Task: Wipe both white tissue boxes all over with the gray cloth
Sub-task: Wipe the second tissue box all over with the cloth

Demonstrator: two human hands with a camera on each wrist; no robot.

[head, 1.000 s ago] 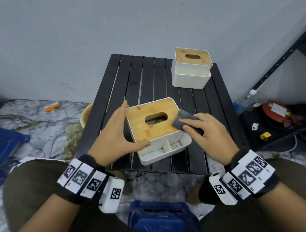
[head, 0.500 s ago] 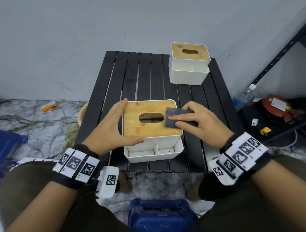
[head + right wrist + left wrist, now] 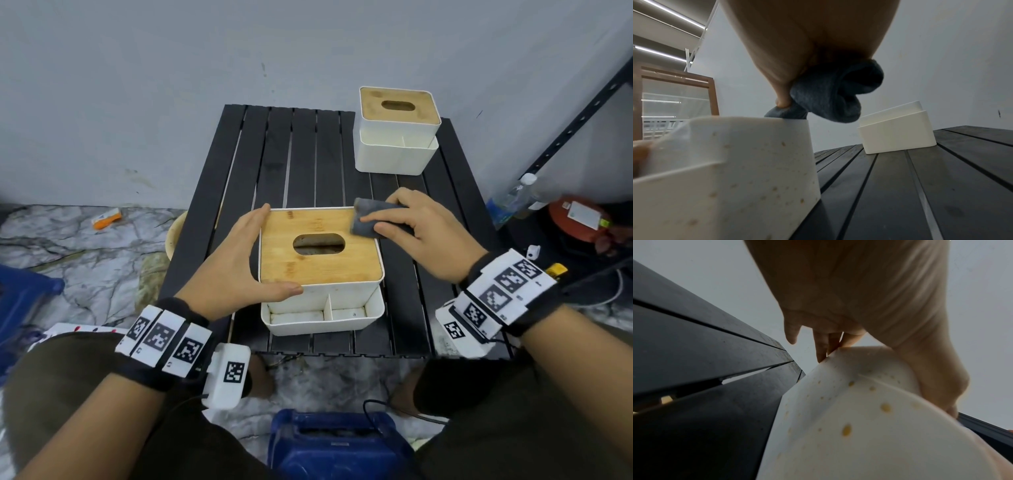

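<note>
The near white tissue box with a bamboo lid stands at the front middle of the table; brown specks dot its walls. My left hand braces its front left corner, with straight fingers on the left wall and the thumb along the front wall. My right hand pinches the folded gray cloth and holds it on the lid's far right corner; the cloth bunches under the palm. The second white tissue box stands untouched at the far right.
The black slatted table is small and set against a gray wall. A blue container sits between my knees. A dark shelf at the right carries a bottle and a red object. A beige bowl shows below the table's left edge.
The near box has turned from skewed to square with the table under my left hand. The cloth has slid from the lid's right edge to its far right corner.
</note>
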